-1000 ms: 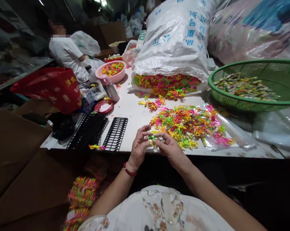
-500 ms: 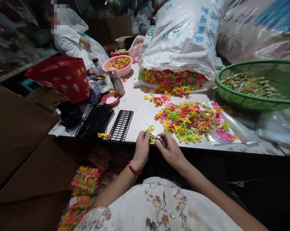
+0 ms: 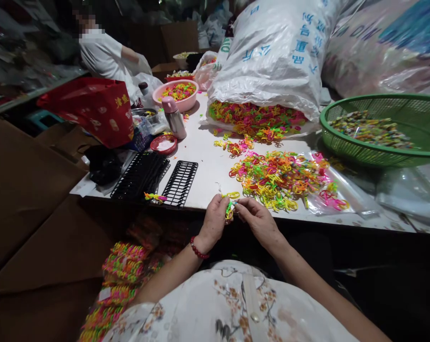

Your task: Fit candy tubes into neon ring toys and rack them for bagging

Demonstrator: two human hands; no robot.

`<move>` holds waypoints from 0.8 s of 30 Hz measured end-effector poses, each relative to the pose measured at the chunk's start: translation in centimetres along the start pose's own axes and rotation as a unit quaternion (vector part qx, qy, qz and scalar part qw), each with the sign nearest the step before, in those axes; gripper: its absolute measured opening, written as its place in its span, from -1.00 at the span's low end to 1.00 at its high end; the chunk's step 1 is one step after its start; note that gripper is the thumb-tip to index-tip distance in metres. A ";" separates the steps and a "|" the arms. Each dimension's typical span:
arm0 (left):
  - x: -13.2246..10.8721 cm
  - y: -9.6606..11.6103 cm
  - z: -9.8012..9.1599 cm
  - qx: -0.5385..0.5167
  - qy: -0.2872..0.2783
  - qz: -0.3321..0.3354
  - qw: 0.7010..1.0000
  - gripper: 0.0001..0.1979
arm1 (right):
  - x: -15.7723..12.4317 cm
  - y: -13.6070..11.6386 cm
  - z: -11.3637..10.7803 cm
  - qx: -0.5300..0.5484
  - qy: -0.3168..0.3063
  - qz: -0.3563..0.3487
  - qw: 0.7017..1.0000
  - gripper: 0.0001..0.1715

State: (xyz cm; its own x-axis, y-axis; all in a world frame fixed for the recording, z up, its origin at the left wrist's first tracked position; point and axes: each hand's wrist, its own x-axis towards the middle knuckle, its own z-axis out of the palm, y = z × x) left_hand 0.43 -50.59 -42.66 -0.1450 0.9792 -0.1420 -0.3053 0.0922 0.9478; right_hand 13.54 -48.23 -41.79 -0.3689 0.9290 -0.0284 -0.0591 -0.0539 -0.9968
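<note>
Over the table's front edge, my left hand (image 3: pixel 214 221) pinches a small yellow-and-green plastic toy (image 3: pixel 229 210) with ring-shaped wheels. One yellow ring sticks out above the thumb. My right hand (image 3: pixel 259 222) meets it from the right, thumb and forefinger closed on a small striped tube (image 3: pixel 235 203); only its pale bluish end shows, the rest hidden by the fingers. Just beyond my hands lies a heap of bright plastic toy pieces (image 3: pixel 279 178). To the left is a black slotted rack (image 3: pixel 181 183), and a yellow-and-pink toy (image 3: pixel 155 196) rests by its near corner.
A white woven sack (image 3: pixel 268 61) spills more pieces onto the table. The green basket (image 3: pixel 382 154) at right holds small wrapped sticks. Stacked black racks (image 3: pixel 138 175), a flask (image 3: pixel 174 118) and a pink basin (image 3: pixel 181 104) stand left. A co-worker (image 3: pixel 104 57) is behind a red bag (image 3: pixel 93 111).
The toy has turned in my left hand, its yellow ring now lying flatter. My right fingers have brought the striped tube, plainly visible before, against the toy. The co-worker's arm has shifted.
</note>
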 end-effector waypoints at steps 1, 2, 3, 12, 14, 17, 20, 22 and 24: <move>0.0 0.1 0.0 0.010 0.003 -0.001 1.000 -0.69 | 0.0 0.1 -0.1 -0.004 -0.003 -0.006 1.000 -0.62; -0.1 0.2 0.0 0.021 0.007 -0.003 1.000 -0.69 | -0.1 0.1 -0.2 -0.013 -0.002 -0.016 1.000 -0.64; -0.2 0.3 0.0 0.031 0.012 -0.008 0.999 -0.69 | -0.1 0.3 -0.3 -0.027 0.000 -0.030 0.999 -0.66; -0.7 0.2 -0.4 0.060 0.042 -0.015 0.997 -0.68 | -1.0 0.3 0.2 -0.193 -0.007 -0.163 0.967 -0.80; -0.9 -0.3 -0.8 0.071 0.051 -0.002 0.996 -0.69 | -1.4 0.4 0.6 -0.233 -0.011 -0.187 0.954 -0.81; -1.1 -1.1 -1.6 0.067 0.061 -0.009 0.996 -0.70 | -1.5 1.1 1.1 -0.260 -0.024 -0.211 0.942 -0.82; -1.0 -1.2 -2.4 0.022 0.061 -0.063 0.996 -0.70 | -1.2 2.1 1.6 -0.261 -0.052 -0.200 0.943 -0.80; -0.9 -0.9 -2.9 0.017 0.040 -0.096 0.994 -0.67 | -0.7 2.4 1.7 -0.263 -0.077 -0.178 0.945 -0.77; -0.8 -0.2 -3.5 0.078 0.024 -0.086 0.993 -0.64 | -0.1 2.5 1.6 -0.282 -0.097 -0.161 0.941 -0.74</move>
State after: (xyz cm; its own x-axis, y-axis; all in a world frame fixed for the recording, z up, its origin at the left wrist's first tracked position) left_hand -2.70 -52.00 -43.70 -0.1485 0.9373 -0.3153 -0.1803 0.2879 0.9405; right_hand 11.93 -49.01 -44.13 -0.5815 0.7766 0.2425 0.2836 0.4728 -0.8343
